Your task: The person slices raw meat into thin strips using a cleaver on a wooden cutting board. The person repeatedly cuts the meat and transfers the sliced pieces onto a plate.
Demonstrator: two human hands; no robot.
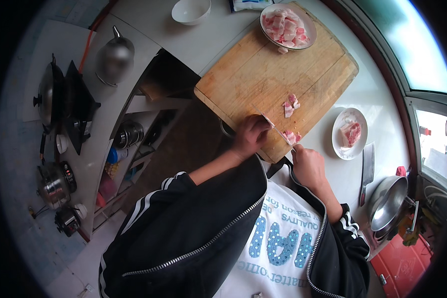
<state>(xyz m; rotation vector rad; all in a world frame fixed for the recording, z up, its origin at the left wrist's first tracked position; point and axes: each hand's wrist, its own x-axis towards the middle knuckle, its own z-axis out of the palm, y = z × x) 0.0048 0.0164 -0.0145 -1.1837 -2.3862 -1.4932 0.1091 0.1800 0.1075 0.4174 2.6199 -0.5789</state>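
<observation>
My right hand (308,164) grips the handle of a knife (273,128), whose blade lies slanted over the near end of a wooden cutting board (260,67). On the other side of the blade, my left hand (252,135) is slightly blurred, with fingers bent near the board's edge; whether it holds a piece of meat is hidden. Cut raw meat (291,137) lies against the blade close to my right hand. Farther up the board are a few small meat pieces (289,107). A plate heaped with raw meat chunks (286,28) rests on the far end.
Right of the board are a white plate (338,143) with a raw meat block (351,135), a cleaver (368,169) and a metal basin (389,203). A white bowl (191,11) stands at the back; a metal kettle (115,61) is left.
</observation>
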